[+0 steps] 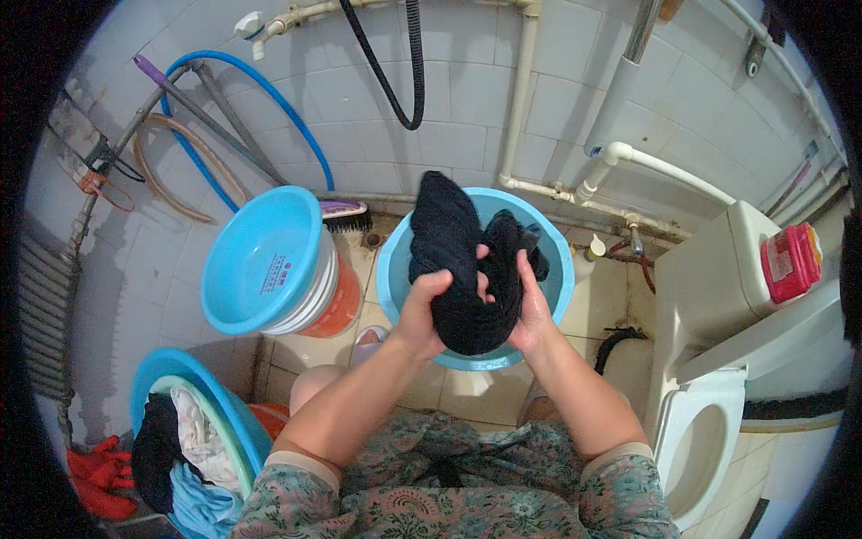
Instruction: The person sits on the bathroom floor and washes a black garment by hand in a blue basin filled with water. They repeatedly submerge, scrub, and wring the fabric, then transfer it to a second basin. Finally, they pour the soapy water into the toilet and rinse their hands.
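A bunched black cloth garment hangs between my two hands, above a light blue basin on the tiled floor. My left hand grips its left side, with the thumb on top. My right hand is wrapped round the right side, and some fingers show through the middle of the folds. One end of the cloth rises past the basin's far rim. Another part bunches up near the right rim. The cloth hides most of the basin's inside, and I cannot tell which garment it is.
At left, a blue basin rests on an orange-and-white bucket. Nearer, another basin holds black, white and blue clothes. A toilet stands at right. Behind are pipes, a brush and a bottle. Red gloves lie lower left.
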A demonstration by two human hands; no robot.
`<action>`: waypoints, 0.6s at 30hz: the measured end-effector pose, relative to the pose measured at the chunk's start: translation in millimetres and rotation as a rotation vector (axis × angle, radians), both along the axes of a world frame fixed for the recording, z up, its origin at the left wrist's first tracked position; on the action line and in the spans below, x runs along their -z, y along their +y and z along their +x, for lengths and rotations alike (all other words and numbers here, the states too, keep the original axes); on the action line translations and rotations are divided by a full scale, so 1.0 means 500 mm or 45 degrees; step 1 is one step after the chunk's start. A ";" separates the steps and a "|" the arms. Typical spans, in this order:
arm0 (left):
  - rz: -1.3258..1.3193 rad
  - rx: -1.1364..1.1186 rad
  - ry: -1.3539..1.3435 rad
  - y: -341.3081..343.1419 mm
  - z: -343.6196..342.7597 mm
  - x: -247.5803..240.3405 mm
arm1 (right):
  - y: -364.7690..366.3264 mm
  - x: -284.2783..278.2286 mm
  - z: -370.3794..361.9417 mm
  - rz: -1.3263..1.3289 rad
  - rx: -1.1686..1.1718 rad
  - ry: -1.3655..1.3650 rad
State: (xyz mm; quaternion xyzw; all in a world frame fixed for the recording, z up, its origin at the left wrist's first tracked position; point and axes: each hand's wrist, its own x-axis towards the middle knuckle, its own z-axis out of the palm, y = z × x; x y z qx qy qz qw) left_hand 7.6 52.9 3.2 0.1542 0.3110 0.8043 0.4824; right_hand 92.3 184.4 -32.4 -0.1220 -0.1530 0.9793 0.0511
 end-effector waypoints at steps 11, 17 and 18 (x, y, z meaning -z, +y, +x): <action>-0.559 0.283 0.626 0.007 0.007 0.050 | 0.014 0.042 0.008 1.462 0.006 -0.457; -0.471 0.196 0.465 -0.006 -0.011 0.087 | 0.021 0.019 -0.003 1.435 0.058 -0.639; -0.336 0.141 0.392 -0.007 -0.013 0.081 | 0.019 -0.010 -0.001 1.234 0.027 -0.736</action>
